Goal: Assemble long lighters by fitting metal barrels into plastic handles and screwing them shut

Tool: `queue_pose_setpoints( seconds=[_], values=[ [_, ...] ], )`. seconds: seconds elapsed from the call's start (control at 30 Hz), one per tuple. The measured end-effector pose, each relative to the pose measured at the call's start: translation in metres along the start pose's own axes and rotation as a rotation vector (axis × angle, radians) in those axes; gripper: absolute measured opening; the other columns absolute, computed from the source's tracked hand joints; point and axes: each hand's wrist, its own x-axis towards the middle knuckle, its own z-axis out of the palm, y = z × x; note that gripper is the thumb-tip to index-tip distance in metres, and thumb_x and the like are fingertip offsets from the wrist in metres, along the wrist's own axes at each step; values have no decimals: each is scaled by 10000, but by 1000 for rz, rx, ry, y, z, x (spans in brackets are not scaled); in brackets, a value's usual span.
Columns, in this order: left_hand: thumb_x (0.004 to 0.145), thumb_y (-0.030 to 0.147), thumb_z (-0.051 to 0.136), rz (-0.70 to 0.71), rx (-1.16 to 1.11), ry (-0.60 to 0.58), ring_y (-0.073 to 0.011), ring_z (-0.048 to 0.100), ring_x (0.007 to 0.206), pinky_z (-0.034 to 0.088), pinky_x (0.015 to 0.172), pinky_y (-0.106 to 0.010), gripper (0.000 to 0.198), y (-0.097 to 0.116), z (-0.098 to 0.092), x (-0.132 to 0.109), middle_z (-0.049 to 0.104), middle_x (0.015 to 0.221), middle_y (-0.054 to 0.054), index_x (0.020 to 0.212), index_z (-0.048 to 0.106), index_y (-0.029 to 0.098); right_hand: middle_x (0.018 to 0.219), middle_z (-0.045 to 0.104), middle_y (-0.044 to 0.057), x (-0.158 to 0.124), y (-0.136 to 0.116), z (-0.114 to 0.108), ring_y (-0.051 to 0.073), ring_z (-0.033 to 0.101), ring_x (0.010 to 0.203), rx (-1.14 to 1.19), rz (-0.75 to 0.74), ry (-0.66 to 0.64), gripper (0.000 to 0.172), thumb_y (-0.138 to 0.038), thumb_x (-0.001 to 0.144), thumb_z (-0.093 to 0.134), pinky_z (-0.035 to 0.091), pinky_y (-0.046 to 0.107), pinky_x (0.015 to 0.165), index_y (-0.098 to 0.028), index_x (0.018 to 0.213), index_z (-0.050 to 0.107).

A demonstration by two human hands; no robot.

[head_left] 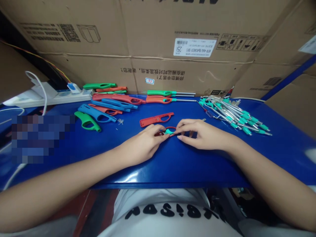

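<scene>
Both hands work at a red lighter shell half point(171, 128) with a green trigger piece point(169, 131) lying in it, just above the table. My left hand point(145, 143) grips the shell's left part between thumb and fingers. At its right, looped end, my right hand point(197, 133) pinches the shell with thumb and fingertips. Fingers cover much of the shell. Behind them lies another red shell half point(156, 119), its inner side up.
Lighter shells in blue point(96, 113), green point(88, 121) and red lie at left, near small metal pins point(120, 121). Two assembled lighters point(160, 99) rest by the cardboard box point(153, 39). Metal tubes with green ends point(237, 117) are heaped at right. A power strip point(56, 97) stands far left.
</scene>
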Motion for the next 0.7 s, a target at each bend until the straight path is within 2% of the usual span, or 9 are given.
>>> queue_pose_setpoints(
  seconds=[0.17,0.43,0.7],
  values=[
    [1023,155,415,3,4,2,-277,571,1196,541,1013,-450,397,1,0,-1,571,1299,-174,1360,624,178,1094,684,78,1,-1,1,186,671,869,11,17,7,224,-296,937,599,535,316,740,-223,1068,766],
    [1036,188,417,-7,21,-1,-267,576,1184,547,1011,-436,386,6,0,0,568,1286,-167,1371,608,167,1104,703,71,2,-5,2,201,678,939,103,14,-11,241,-265,935,598,550,351,860,-232,1115,756],
    [1032,203,444,-39,-3,3,-274,573,1208,536,1036,-453,390,10,-1,-1,567,1315,-168,1384,607,166,1174,681,80,-1,-6,-2,219,674,976,-87,1,14,254,-289,944,582,529,397,938,-213,1118,750]
  ],
)
